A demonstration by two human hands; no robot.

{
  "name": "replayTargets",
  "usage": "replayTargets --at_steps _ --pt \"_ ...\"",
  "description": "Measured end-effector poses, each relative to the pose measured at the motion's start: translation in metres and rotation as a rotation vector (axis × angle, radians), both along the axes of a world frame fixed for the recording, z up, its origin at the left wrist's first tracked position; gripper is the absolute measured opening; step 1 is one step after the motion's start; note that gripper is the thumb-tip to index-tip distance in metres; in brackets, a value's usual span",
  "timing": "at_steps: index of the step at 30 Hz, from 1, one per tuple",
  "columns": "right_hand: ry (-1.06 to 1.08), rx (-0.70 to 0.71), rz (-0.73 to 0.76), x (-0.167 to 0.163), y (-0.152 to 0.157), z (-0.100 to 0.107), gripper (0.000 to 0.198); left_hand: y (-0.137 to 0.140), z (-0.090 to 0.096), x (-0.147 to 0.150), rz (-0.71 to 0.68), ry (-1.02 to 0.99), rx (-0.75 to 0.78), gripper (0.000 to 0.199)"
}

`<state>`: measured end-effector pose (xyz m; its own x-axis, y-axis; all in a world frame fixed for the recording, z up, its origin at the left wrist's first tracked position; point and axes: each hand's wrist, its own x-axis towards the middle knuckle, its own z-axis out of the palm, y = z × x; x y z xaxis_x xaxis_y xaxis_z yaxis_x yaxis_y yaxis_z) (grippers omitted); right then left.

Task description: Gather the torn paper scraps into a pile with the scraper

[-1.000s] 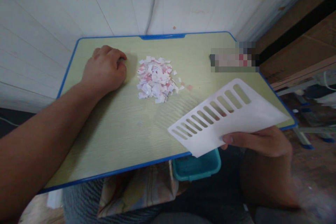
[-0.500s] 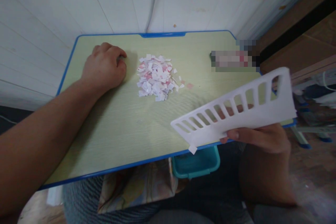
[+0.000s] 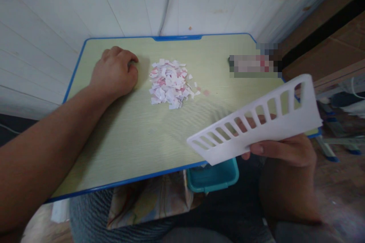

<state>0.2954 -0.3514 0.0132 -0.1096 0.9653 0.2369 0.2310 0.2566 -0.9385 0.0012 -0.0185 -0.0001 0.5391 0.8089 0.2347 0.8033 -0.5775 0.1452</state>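
My right hand [image 3: 285, 150] grips a white slotted sheet [image 3: 273, 131] by its lower edge, thumb in front and fingers behind. A row of slots runs along the sheet's upper side, and it is tilted above the table's front right edge. Its lower left corner hangs over a teal bin [image 3: 222, 176]. On the table, my left hand [image 3: 114, 70] rests with fingers curled; something dark shows between thumb and forefinger, too unclear to name. Right of that hand lies a heap of small white and pink paper scraps [image 3: 169, 83], with a few loose ones beside it.
The pale green table [image 3: 128, 148] has a blue rim and stands against a white panelled wall [image 3: 119, 0] with a grey cable [image 3: 168, 3]. A blurred-out object [image 3: 251, 64] lies at the back right. Patterned fabric [image 3: 154, 201] hangs below the front edge.
A small white scrap at the sheet's lower left corner has dropped away toward the bin. The sheet has shifted only slightly; my left hand stays where it was.
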Motion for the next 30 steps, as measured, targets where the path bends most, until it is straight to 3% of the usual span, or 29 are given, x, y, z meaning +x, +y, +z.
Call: replayTargets --at_steps 6,9,14,21,30 --pt "-0.161 0.062 -0.189 -0.0002 -0.0082 -0.0042 0.015 0.0007 0.0008 -0.0009 -0.018 -0.006 -0.001 0.055" --pt "-0.178 0.085 -0.145 -0.003 -0.0056 -0.0015 0.01 0.0009 0.0006 -0.0008 -0.01 0.0 -0.002 0.056" --pt "-0.151 0.009 -0.008 -0.0014 -0.0016 0.004 0.013 0.0033 -0.0024 -0.0019 -0.015 0.001 0.017 0.054" --pt "-0.177 0.039 -0.083 -0.0006 -0.0051 -0.0001 0.015 0.0048 -0.0028 -0.0021 -0.022 0.003 0.018 0.055" --pt "-0.076 -0.014 0.035 0.0004 0.0008 0.0041 0.008 0.0069 -0.0044 -0.0046 -0.031 -0.012 0.02 0.052"
